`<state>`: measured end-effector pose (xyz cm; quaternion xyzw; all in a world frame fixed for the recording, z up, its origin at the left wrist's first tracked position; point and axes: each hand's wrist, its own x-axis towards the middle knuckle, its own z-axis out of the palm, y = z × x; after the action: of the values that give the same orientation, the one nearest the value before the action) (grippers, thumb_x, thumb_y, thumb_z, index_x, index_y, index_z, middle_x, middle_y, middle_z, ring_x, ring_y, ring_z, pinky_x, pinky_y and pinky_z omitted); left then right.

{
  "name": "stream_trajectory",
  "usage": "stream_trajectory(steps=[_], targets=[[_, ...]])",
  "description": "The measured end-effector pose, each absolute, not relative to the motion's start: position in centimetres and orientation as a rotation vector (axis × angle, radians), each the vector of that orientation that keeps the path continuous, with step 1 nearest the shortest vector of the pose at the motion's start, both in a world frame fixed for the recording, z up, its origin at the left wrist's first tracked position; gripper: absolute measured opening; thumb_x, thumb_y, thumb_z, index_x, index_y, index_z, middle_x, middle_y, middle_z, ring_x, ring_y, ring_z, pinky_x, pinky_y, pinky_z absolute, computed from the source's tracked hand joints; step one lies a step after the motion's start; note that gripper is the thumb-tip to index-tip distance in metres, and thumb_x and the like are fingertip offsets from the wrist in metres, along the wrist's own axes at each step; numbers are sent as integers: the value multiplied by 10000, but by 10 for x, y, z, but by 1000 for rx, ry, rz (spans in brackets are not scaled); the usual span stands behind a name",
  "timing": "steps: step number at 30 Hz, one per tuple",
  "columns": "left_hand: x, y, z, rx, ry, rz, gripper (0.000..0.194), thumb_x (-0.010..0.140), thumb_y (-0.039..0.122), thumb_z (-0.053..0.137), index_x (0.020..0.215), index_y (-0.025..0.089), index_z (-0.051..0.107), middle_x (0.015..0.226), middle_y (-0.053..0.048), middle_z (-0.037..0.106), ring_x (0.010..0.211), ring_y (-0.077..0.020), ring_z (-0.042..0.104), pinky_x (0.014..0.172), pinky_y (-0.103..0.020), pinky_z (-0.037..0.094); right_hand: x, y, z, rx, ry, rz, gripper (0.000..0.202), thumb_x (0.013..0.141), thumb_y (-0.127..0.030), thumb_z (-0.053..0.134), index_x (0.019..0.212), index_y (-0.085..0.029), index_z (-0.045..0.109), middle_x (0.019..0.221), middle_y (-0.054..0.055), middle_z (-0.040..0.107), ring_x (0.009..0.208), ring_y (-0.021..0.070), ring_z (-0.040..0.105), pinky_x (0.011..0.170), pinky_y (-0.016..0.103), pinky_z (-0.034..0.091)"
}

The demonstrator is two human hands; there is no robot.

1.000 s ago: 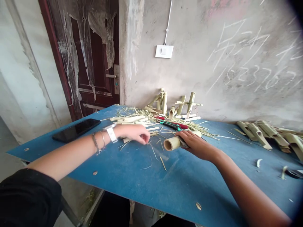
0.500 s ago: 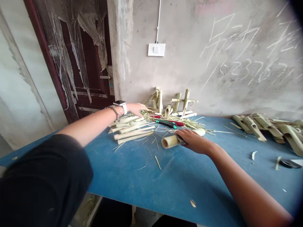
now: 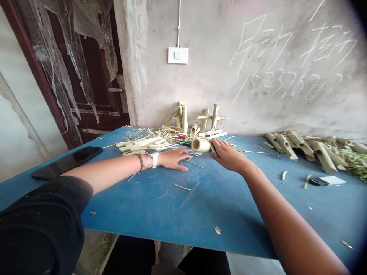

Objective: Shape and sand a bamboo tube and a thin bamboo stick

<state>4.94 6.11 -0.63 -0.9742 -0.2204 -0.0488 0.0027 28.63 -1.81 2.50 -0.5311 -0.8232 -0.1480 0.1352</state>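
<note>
My left hand [image 3: 174,159], with a watch on its wrist, is low over the table with fingers apart and nothing in it. It is just in front of a pile of split bamboo strips [image 3: 140,145]. My right hand [image 3: 226,153] is closed over a short bamboo tube [image 3: 201,145], whose hollow end faces me. Between the palm and the tube shows a dark grey piece [image 3: 213,149], perhaps sandpaper; most of it is hidden. Behind the tube lie a tool with a green and black handle [image 3: 183,143] and thin bamboo shavings [image 3: 149,133].
Bamboo pieces joined into small frames [image 3: 214,117] stand against the wall. Cut bamboo tubes [image 3: 322,156] are heaped at the right, near a black-and-white object [image 3: 322,181]. A dark phone [image 3: 69,161] lies at the left of the blue table [image 3: 172,214].
My left hand has come back from the far pile toward me and to the right. My right hand stays on the tube, which has turned its hollow end more toward me. The view has shifted right.
</note>
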Motion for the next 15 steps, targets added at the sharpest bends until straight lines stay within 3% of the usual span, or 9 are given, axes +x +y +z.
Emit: stream_trajectory(steps=[2, 5, 8, 11, 15], targets=[[59, 69, -8, -3023, -657, -184, 467, 829, 511, 444, 1150, 173, 471, 1137, -101, 511, 1029, -219, 469, 859, -309, 367, 287, -18, 26, -1535, -2371, -427, 403, 826, -261, 416, 1215, -164, 370, 1205, 134, 489, 1119, 281, 440, 903, 411, 372], [66, 62, -4, -2949, -625, -130, 281, 892, 369, 362, 986, 164, 529, 945, -75, 566, 805, -175, 512, 699, -277, 384, 289, -18, 26, -1511, -2348, -445, 382, 821, -266, 410, 1190, -168, 391, 1172, 137, 515, 1084, 283, 469, 874, 420, 388], [54, 48, 14, -2836, -650, -90, 269, 888, 321, 355, 995, 166, 547, 985, -84, 557, 820, -186, 504, 701, -291, 373, 291, -17, 26, -1494, -2289, -477, 378, 812, -271, 411, 1175, -167, 396, 1148, 139, 531, 1054, 282, 492, 848, 424, 406], [12, 42, 38, -2766, -918, -140, 502, 799, 490, 471, 1180, 164, 478, 1141, -113, 499, 970, -238, 466, 781, -324, 375, 290, -17, 25, -1501, -2255, -492, 383, 807, -282, 416, 1166, -150, 400, 1127, 147, 541, 1026, 281, 507, 832, 418, 419], [-59, 38, 48, -2695, -1311, 88, 755, 677, 608, 534, 1280, 170, 414, 1255, -148, 422, 1094, -311, 382, 855, -388, 351, 284, -17, 22, -1478, -2299, -511, 371, 811, -297, 411, 1152, -150, 414, 1101, 142, 553, 1007, 285, 516, 815, 421, 427]])
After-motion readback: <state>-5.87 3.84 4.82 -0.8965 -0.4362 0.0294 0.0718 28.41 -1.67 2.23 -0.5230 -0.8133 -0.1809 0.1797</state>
